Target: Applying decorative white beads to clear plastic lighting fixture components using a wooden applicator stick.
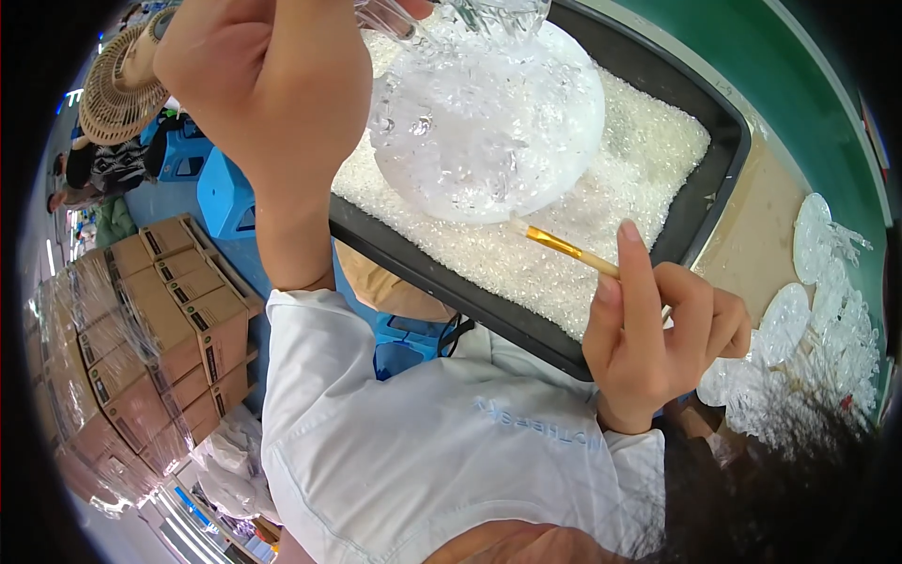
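Note:
My left hand (282,85) is raised close in at the upper left. Its fingers, partly cut off by the top edge, close around a clear, glass-like piece (498,14) with a stem-like part. Below that piece a round whitish disc (489,122), flecked with shiny bits, lies over the tray; whether the two are joined I cannot tell. My right hand (662,338) pinches a small paintbrush (564,244) with a pale handle and gold ferrule. The brush's bristles are at the disc's lower edge, over white glittery granules (639,160).
A black rectangular tray (728,150) holds the granules. More clear discs and pieces (785,320) lie at the right beside the green surface (752,56). Wrapped cardboard boxes (160,329) are stacked at left, near blue stools (224,193) and a woven straw hat (117,89).

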### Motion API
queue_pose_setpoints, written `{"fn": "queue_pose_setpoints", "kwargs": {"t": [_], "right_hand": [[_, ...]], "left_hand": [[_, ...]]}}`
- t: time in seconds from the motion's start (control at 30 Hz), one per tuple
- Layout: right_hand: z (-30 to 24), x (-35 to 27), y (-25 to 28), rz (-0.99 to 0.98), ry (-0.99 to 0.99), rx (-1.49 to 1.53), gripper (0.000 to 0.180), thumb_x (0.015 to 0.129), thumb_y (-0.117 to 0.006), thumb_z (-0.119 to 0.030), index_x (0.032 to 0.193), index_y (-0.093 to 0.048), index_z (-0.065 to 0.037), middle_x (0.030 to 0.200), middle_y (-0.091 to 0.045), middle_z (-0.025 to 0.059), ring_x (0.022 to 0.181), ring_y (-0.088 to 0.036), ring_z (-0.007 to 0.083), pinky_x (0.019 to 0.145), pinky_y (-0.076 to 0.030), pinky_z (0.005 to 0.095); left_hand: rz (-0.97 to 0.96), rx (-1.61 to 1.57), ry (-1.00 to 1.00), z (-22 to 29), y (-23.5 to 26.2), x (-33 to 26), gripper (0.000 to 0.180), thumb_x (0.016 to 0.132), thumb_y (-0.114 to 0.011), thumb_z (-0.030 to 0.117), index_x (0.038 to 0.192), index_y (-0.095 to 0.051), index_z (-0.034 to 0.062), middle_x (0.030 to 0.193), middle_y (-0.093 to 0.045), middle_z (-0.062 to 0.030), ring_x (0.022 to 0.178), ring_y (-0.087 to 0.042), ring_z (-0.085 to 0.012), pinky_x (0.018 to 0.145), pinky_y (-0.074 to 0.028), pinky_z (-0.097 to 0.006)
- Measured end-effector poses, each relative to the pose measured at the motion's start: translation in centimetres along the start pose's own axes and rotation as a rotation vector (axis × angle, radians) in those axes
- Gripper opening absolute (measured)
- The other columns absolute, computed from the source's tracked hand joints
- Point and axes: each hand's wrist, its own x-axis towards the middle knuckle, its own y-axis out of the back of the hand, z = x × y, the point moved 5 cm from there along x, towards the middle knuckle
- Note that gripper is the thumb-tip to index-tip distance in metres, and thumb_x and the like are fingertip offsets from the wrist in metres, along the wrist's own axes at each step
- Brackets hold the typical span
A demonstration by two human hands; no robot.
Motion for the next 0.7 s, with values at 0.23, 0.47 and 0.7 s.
{"fn": "queue_pose_setpoints", "kwargs": {"t": [0.23, 0.47, 0.7], "right_hand": [[0.05, -0.23, -0.03, -0.038, -0.042, 0.006, 0.025, 0.091, -0.072, -0.028, 0.110, -0.082, -0.016, 0.080, -0.053, -0.0047, 0.079, -0.046, 0.0190, 0.082, -0.028, 0.0392], [-0.11, -0.12, -0.43, -0.016, -0.048, 0.014, 0.024, 0.089, -0.074, -0.026, 0.109, -0.082, -0.017, 0.082, -0.055, -0.0044, 0.080, -0.046, 0.0192, 0.082, -0.028, 0.0385], [-0.02, -0.46, -0.07, 0.017, -0.044, 0.048, 0.022, 0.090, -0.074, -0.028, 0.106, -0.082, -0.015, 0.081, -0.056, -0.0044, 0.077, -0.046, 0.0183, 0.080, -0.028, 0.0373]], "left_hand": [[0.014, 0.016, 0.004, -0.27, 0.05, 0.05, 0.022, 0.103, -0.061, 0.014, 0.091, -0.071, -0.0011, 0.080, -0.064, 0.0011, 0.072, -0.054, -0.0051, 0.068, -0.039, -0.019], [0.017, -0.018, -0.020, -0.40, 0.01, 0.21, 0.023, 0.103, -0.061, 0.015, 0.091, -0.071, -0.0018, 0.080, -0.064, 0.0009, 0.073, -0.054, -0.0049, 0.069, -0.039, -0.019], [0.026, 0.028, -0.029, -0.42, 0.16, 0.35, 0.024, 0.104, -0.061, 0.016, 0.092, -0.071, -0.0024, 0.080, -0.064, 0.0012, 0.071, -0.052, -0.0046, 0.067, -0.038, -0.019]]}}
